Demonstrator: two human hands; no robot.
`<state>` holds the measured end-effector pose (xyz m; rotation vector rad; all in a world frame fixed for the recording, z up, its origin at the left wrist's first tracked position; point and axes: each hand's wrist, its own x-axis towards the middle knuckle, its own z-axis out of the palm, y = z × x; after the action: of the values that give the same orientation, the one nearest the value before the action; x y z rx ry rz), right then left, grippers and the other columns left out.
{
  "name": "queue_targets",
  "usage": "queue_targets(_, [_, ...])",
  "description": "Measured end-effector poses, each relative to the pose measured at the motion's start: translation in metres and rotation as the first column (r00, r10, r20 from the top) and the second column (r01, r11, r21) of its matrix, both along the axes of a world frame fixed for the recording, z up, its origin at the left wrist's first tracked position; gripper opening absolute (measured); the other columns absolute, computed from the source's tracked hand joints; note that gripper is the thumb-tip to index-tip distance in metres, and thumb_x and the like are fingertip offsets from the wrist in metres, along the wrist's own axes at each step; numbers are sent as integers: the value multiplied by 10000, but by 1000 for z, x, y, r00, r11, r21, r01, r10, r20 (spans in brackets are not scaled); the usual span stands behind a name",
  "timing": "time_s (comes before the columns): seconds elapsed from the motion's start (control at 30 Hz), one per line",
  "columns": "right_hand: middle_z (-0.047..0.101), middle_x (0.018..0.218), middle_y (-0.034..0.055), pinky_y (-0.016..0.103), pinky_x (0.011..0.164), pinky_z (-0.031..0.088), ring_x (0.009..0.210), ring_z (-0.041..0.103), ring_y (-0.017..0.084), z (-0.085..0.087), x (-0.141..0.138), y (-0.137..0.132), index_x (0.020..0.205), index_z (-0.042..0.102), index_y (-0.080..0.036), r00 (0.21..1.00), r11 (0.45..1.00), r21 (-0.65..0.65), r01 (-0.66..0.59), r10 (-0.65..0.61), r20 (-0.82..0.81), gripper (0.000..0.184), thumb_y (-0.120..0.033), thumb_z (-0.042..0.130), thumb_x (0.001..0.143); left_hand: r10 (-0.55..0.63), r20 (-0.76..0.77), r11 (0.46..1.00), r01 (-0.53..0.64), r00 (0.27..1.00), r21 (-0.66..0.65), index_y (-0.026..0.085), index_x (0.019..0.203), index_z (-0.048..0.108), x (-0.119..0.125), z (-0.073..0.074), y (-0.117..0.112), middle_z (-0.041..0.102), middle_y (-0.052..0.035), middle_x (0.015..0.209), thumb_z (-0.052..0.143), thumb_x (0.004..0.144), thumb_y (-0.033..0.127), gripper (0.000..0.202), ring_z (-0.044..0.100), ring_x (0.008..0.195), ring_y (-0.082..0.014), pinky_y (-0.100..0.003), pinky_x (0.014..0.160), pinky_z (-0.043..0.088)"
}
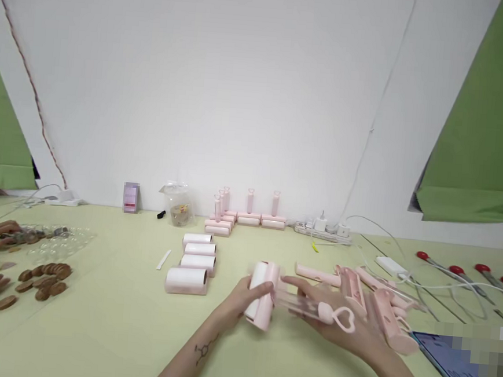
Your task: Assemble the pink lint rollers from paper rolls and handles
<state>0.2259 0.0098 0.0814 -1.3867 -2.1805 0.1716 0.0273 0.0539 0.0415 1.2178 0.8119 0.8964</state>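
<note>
1. Here my left hand (243,295) grips the pink plastic lint roller with its white paper roll (261,294).
2. Its handle runs toward 3 o'clock, across my right hand (332,322), which cradles it.

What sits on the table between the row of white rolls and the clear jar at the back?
In the head view, the table is bare between the white rolls and the clear jar; a small white strip lies off to the left.

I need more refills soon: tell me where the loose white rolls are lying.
In the head view, the white rolls lie in a row on the table, left of centre, just left of the left hand and in front of the plastic jar.
</note>
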Motion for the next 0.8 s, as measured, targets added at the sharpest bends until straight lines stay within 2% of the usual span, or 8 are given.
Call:
queue_targets(0.07, [608, 877, 10, 270, 509, 420, 677, 582, 210, -5, 11, 8, 1006, 552, -335, 983, 984, -12, 175, -174, 61, 334, -449, 523, 693, 267, 8, 959, -267, 964, 91, 141, 868, 519, 0, -3, 3, 569, -35, 742, 645, 614, 465, 431, 553, 665, -160, -250, 604, 445])
queue_targets(0.13, [568, 896, 31, 278, 534, 408, 748, 554, 229, -8, 23, 16, 873, 570, -280, 951, 952, -25, 305, -303, 65, 282, -480, 491, 690, 461, 34, 876, -461, 887, 143, 163, 930, 481, -2, -5, 10, 555, -29, 817, 618, 647, 459, 432, 541, 745, -153, -232, 651, 435])
queue_targets(0.2, [549, 811, 25, 279, 584, 406, 775, 530, 218, -9, 28, 22, 746, 549, -249, 929, 928, -47, 369, -369, 20, 229, -449, 441, 718, 577, 44, 797, -573, 816, 192, 175, 965, 457, -5, -7, 15, 545, -26, 846, 613, 653, 449, 444, 535, 776, -157, -231, 663, 433])
queue_targets(0.27, [532, 754, 16, 270, 608, 400, 788, 519, 208, -9, 25, 24, 709, 524, -242, 917, 914, -89, 397, -400, -16, 183, -379, 405, 733, 629, 40, 742, -615, 776, 267, 181, 960, 456, -5, -8, 17, 546, -20, 829, 636, 633, 428, 448, 539, 763, -162, -237, 653, 438])
queue_targets(0.43, [531, 833, 34, 246, 539, 368, 757, 542, 202, -13, 10, 18, 788, 497, -229, 865, 837, -226, 497, -499, 53, 160, -303, 370, 722, 590, 12, 728, -537, 808, 426, 199, 920, 439, -1, -9, 9, 547, -3, 806, 641, 632, 392, 402, 548, 732, -156, -245, 653, 444])
queue_targets(0.6, [531, 829, 57, 239, 491, 344, 618, 551, 169, -23, 12, 20, 763, 481, -203, 856, 823, -244, 512, -511, 75, 202, -312, 310, 762, 618, -33, 680, -514, 786, 523, 202, 928, 404, 2, -8, 0, 562, -18, 828, 625, 647, 374, 397, 561, 745, -162, -250, 636, 448])
queue_targets(0.7, [545, 863, 54, 234, 497, 346, 664, 560, 176, -22, 15, 20, 843, 490, -215, 866, 838, -225, 497, -497, 64, 233, -365, 331, 762, 519, -93, 720, -375, 850, 585, 205, 942, 396, 4, -7, -5, 579, -16, 823, 648, 617, 350, 435, 573, 731, -165, -266, 643, 457])
queue_targets(0.8, [580, 830, 12, 230, 494, 339, 666, 564, 183, -15, 19, 18, 922, 488, -263, 890, 869, -191, 456, -449, 79, 263, -423, 408, 729, 401, -133, 777, -260, 906, 572, 210, 952, 383, 3, -5, -8, 586, -10, 806, 634, 638, 345, 423, 578, 715, -162, -267, 626, 463])
